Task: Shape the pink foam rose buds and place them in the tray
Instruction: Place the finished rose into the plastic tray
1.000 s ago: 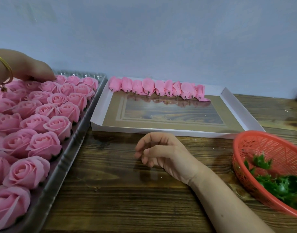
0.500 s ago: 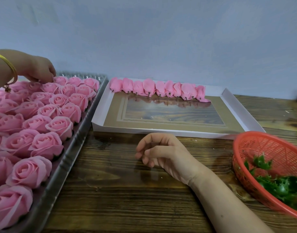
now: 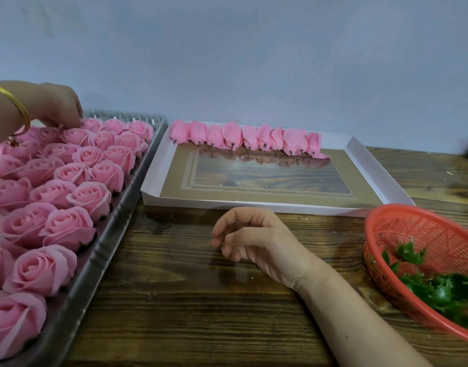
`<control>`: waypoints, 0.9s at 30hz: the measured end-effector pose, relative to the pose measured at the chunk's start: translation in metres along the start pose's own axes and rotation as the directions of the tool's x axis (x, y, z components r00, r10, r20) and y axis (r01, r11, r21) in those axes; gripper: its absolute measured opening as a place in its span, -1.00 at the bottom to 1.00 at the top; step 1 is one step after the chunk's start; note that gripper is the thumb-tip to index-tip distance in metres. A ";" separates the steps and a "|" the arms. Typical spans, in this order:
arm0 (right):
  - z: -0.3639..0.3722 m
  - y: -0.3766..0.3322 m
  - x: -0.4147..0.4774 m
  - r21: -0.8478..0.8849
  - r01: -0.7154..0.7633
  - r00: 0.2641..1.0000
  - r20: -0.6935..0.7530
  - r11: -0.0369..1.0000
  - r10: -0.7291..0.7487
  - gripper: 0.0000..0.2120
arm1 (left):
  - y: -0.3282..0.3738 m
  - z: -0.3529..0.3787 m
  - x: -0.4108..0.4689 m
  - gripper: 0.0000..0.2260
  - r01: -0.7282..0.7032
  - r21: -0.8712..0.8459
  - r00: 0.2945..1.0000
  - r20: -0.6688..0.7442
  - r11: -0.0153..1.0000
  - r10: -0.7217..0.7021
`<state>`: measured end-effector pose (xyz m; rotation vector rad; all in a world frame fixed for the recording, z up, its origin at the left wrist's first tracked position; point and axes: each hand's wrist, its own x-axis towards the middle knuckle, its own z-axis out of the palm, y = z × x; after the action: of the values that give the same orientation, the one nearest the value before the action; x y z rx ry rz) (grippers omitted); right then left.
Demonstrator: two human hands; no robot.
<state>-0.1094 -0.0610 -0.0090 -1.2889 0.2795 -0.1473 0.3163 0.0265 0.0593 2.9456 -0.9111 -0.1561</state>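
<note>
A clear plastic tray [image 3: 100, 250] on the left holds several rows of shaped pink foam roses [image 3: 90, 197]. My left hand [image 3: 55, 104], with a gold bangle on its wrist, reaches over the tray's far end. Its bent fingertips come down on a rose in the back rows, and the back of the hand hides whether they pinch it. My right hand [image 3: 256, 239] rests on the wooden table in front of the white box lid, fingers loosely curled and holding nothing. A row of unshaped pink buds [image 3: 243, 140] lies along the far edge of the white cardboard lid [image 3: 381, 176].
A red plastic mesh basket [image 3: 426, 234] with green plastic calyxes [image 3: 444, 287] sits at the right, close to my right forearm. The wooden table [image 3: 187, 300] stands against a pale blue wall.
My left hand has lifted from lying flat over the back roses, and its fingertips now point down onto one rose. My right hand has stayed put.
</note>
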 end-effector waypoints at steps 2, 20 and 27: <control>0.000 0.000 0.000 0.004 -0.003 1.000 -0.001 1.000 0.003 -0.83 | 0.002 -0.002 -0.001 -0.88 0.021 -0.002 0.999 0.029 1.000 -0.021; 0.001 -0.002 -0.001 -0.020 -0.006 1.000 -0.008 1.000 0.006 -0.82 | -0.003 0.003 0.002 -0.89 -0.034 0.222 0.999 0.011 0.974 0.032; 0.001 -0.001 -0.001 -0.015 -0.004 1.000 -0.011 1.000 0.004 -0.83 | 0.010 -0.001 -0.009 -0.82 0.020 0.311 0.996 0.077 0.950 -0.047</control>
<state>-0.1099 -0.0605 -0.0082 -1.3026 0.2934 -0.1491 0.3031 0.0235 0.0618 3.2680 -0.9786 -0.1515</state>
